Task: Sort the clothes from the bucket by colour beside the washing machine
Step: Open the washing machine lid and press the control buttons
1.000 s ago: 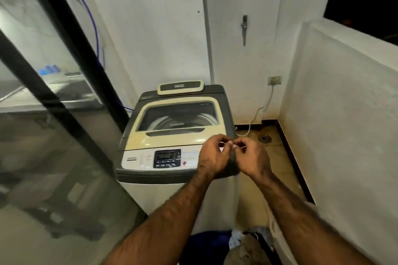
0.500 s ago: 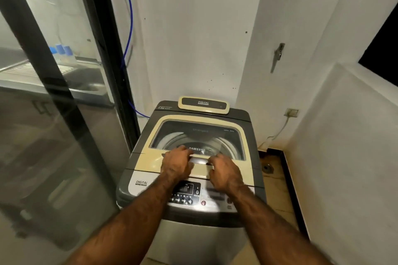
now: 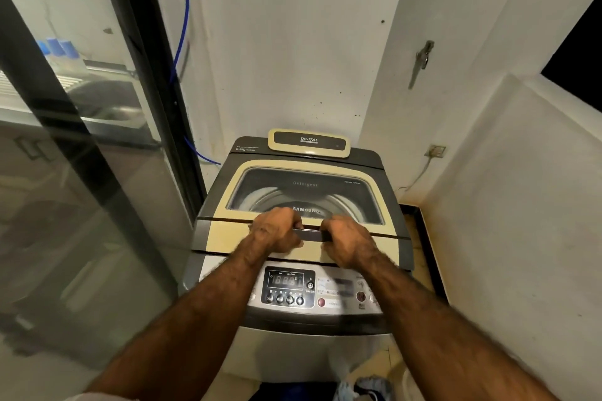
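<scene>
The left hand [image 3: 277,231] and right hand [image 3: 347,242] both grip the dark handle [image 3: 311,234] of the washing machine lid [image 3: 224,236], probably to lift it. Clothes [image 3: 366,387] lie below.

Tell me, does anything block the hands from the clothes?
Nothing visible does. The left hand and right hand grip the handle on the washer; the clothes lie below, in front of it, mostly cut off.

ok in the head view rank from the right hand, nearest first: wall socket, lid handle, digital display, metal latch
1. lid handle, gripped by right hand
2. digital display, front panel
3. wall socket, back right
4. metal latch, high on wall
</scene>
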Demonstrator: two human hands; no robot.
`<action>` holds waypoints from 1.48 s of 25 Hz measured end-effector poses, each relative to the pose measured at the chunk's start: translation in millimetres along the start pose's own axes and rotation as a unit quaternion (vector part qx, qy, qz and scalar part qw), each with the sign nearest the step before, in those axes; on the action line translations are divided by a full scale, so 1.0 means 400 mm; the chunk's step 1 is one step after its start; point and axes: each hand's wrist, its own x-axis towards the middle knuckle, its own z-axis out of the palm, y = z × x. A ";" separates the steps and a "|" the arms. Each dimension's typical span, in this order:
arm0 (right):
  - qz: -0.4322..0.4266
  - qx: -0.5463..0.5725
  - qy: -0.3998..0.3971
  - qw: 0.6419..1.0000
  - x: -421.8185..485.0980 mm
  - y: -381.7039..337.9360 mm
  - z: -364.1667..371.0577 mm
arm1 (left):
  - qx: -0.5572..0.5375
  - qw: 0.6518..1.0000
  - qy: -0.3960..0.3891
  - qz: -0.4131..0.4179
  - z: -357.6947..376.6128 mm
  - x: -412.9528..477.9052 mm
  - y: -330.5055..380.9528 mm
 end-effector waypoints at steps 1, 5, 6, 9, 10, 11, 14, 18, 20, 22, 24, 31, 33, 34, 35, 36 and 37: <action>-0.001 0.005 0.009 1.000 -0.004 0.000 -0.016 | -0.007 1.000 0.000 0.001 -0.016 -0.001 0.005; -0.018 0.027 0.044 0.999 -0.011 0.001 -0.092 | -0.027 0.999 0.004 0.023 -0.109 -0.008 0.034; -0.021 0.028 0.055 0.998 -0.012 0.001 -0.117 | -0.038 0.999 0.006 0.029 -0.137 -0.007 0.045; -0.045 -0.013 0.122 0.991 0.003 0.003 -0.196 | -0.043 0.997 0.048 0.035 -0.224 0.002 0.081; -0.048 -0.034 0.145 0.988 0.014 0.004 -0.218 | -0.036 0.996 0.074 0.033 -0.250 0.006 0.091; -0.050 -0.051 0.162 0.984 0.024 0.003 -0.236 | -0.030 0.994 0.098 0.031 -0.268 0.009 0.099; -0.051 -0.081 0.194 0.976 0.065 0.004 -0.261 | -0.017 0.986 0.165 0.035 -0.285 0.024 0.109; -0.028 -0.116 0.231 0.966 0.133 0.002 -0.284 | -0.001 0.957 0.281 0.073 -0.298 0.067 0.115; -0.014 -0.126 0.246 0.961 0.170 0.005 -0.295 | 0.020 0.952 0.293 0.087 -0.319 0.100 0.122; -0.005 -0.123 0.256 0.959 0.207 0.011 -0.304 | 0.036 0.948 0.300 0.102 -0.337 0.139 0.125; 0.002 -0.114 0.260 0.959 0.244 0.018 -0.316 | 0.045 0.941 0.315 0.114 -0.348 0.182 0.123; 0.005 -0.064 0.263 0.963 0.386 0.058 -0.380 | -0.019 0.932 0.334 0.138 -0.408 0.335 0.113; 0.004 -0.036 0.272 0.962 0.425 0.069 -0.393 | -0.028 0.933 0.332 0.132 -0.428 0.381 0.111; 0.007 -0.027 0.276 0.961 0.446 0.071 -0.398 | -0.032 0.934 0.329 0.132 -0.437 0.402 0.109; 0.011 -0.021 0.280 0.960 0.465 0.073 -0.402 | -0.038 0.935 0.327 0.134 -0.444 0.421 0.107; 0.016 -0.015 0.283 0.959 0.482 0.075 -0.405 | -0.044 0.934 0.325 0.138 -0.451 0.438 0.105; 0.019 -0.010 0.285 0.958 0.501 0.077 -0.408 | -0.049 0.934 0.324 0.141 -0.459 0.453 0.105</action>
